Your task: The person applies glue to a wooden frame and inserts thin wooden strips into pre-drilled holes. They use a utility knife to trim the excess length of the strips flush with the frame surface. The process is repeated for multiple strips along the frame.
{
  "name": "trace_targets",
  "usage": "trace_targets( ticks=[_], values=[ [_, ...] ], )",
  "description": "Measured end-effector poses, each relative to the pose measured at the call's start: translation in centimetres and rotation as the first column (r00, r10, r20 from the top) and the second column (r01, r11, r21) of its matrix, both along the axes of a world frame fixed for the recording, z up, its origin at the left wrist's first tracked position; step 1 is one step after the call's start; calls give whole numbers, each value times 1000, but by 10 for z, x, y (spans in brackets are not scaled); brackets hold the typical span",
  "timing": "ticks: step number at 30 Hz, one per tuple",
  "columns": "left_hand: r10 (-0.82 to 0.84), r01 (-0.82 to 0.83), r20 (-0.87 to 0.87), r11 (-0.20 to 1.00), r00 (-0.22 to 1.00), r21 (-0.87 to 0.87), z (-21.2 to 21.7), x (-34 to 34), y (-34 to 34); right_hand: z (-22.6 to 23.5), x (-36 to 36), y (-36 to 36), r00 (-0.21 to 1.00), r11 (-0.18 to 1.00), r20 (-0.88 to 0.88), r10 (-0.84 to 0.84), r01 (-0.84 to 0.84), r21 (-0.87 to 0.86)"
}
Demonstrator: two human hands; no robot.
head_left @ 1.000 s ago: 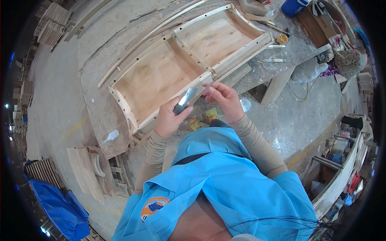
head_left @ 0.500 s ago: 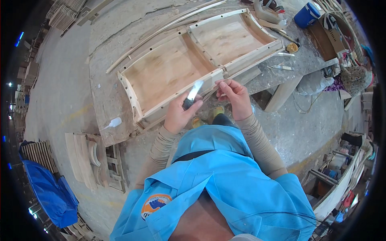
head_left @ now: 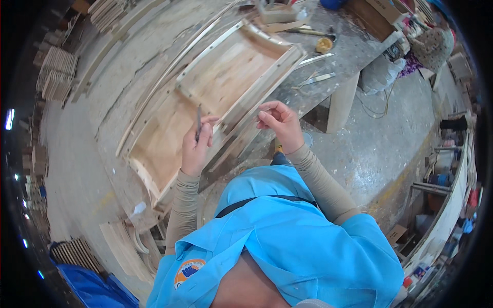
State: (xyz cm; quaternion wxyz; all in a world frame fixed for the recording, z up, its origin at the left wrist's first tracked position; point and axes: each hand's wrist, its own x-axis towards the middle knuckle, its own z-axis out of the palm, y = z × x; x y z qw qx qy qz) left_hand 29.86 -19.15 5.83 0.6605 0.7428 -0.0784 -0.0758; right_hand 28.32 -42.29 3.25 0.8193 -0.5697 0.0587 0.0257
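My left hand [head_left: 196,149] is closed around a thin, flat-bladed scraper [head_left: 199,122], now seen nearly edge-on with its blade pointing up. To its right, my right hand [head_left: 280,123] has thumb and fingertips pinched together; whatever they hold, if anything, is too small to make out. Beyond both hands lies a pale wooden frame [head_left: 213,49] with two shallow curved panels and dark holes along its rails. My left hand is over the frame's near side, and I cannot tell whether it touches. The right hand is raised off the frame's near edge.
On the worktable [head_left: 354,49] are a round tub of yellowish paste [head_left: 323,45], a flat blade tool [head_left: 319,79] and a long curved wooden strip [head_left: 156,84]. A white bottle [head_left: 138,208] lies at the near left corner. Curved wooden pieces [head_left: 120,246] stand below it. Shelving [head_left: 436,189] lines the right.
My view has turned, so the frame sits further left and more tilted. The scraper has rotated from showing its shiny face to nearly edge-on. My right hand remains pinched.
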Motion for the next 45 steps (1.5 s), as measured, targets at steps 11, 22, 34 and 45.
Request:
trace_targets(
  ticks=[11, 22, 34, 45],
  values=[
    [-469, 366, 152, 821, 870, 438, 33, 111, -168, -13, 54, -121, 980, 986, 116, -163, 159, 43],
    [-484, 484, -110, 774, 868, 409, 13, 162, -243, -47, 87, -170, 946, 886, -103, -306, 323, 334],
    [-511, 166, 312, 689, 801, 705, 20, 189, -270, -75, 110, -189, 927, 872, -136, -350, 375, 313],
    [-424, 236, 145, 719, 894, 654, -6, 191, -274, -70, 121, -172, 932, 830, -201, -301, 360, 427]
  ],
)
